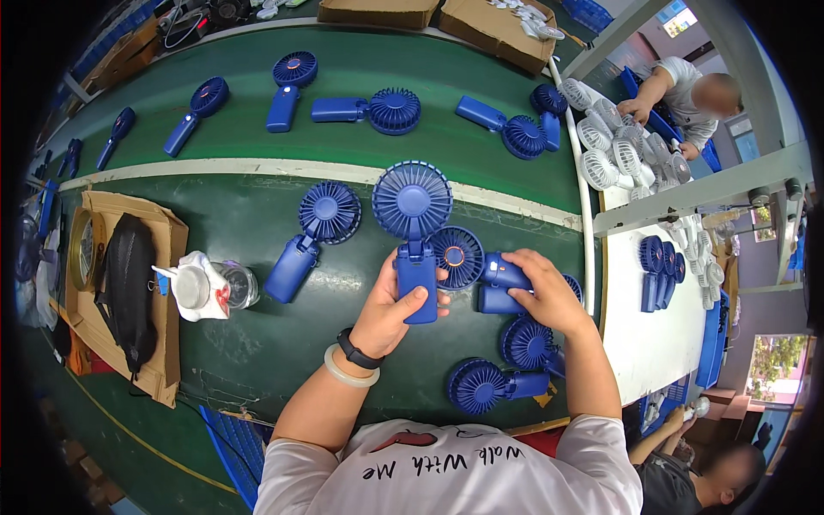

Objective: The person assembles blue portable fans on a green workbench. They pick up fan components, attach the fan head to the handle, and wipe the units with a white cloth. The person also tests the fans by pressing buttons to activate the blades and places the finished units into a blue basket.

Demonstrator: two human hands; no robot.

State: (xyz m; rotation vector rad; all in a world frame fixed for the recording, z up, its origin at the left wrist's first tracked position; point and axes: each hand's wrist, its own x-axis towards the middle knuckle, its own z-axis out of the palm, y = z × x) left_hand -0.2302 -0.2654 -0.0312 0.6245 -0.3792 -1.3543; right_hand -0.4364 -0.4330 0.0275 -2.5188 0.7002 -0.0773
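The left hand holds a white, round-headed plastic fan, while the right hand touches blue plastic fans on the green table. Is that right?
Not quite: the head view shows the left hand holding a blue, round-headed plastic fan, not a white one. The rest is right.

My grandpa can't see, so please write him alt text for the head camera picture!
A person's left fingers hold a blue handheld fan above a green worktable, while the right fingers touch another blue fan's handle. More blue fans lie nearby and farther back. A cardboard tray with a black pouch sits at left, and white fans are piled at right.
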